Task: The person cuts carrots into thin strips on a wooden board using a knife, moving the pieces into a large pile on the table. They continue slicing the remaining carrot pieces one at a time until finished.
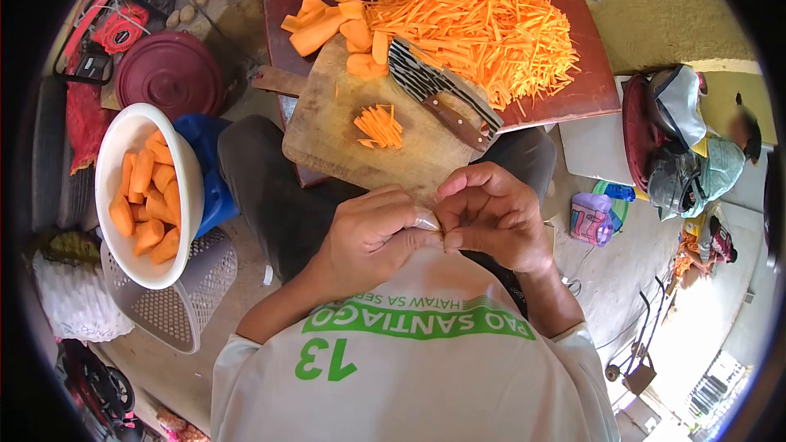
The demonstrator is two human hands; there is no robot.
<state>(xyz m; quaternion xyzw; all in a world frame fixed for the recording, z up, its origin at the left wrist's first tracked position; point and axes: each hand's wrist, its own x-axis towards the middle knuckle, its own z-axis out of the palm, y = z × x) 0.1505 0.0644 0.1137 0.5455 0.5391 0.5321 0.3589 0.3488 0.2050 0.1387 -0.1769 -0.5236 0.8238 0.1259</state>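
My left hand (372, 237) and my right hand (495, 217) meet in front of my chest, fingertips together. Between them is a small, shiny, clear piece (426, 219), pinched by the left fingers; the right thumb and fingers touch its edge. Just beyond the hands lies a wooden cutting board (327, 135) with a small bunch of carrot sticks (379, 126) on it. A knife with a wooden handle (455, 120) and a striped blade rests across the board's right corner. Peeled carrot pieces (315, 33) and a big heap of shredded carrot (483, 24) sit on the red table (589, 74).
On the left, a white basin (105, 196) of peeled carrots stands over a grey perforated basket (205, 278) beside a blue container (201, 143). A maroon lidded tub (168, 75) is behind. Bags and a helmet (676, 178) are at right; another person (720, 237) is farther off.
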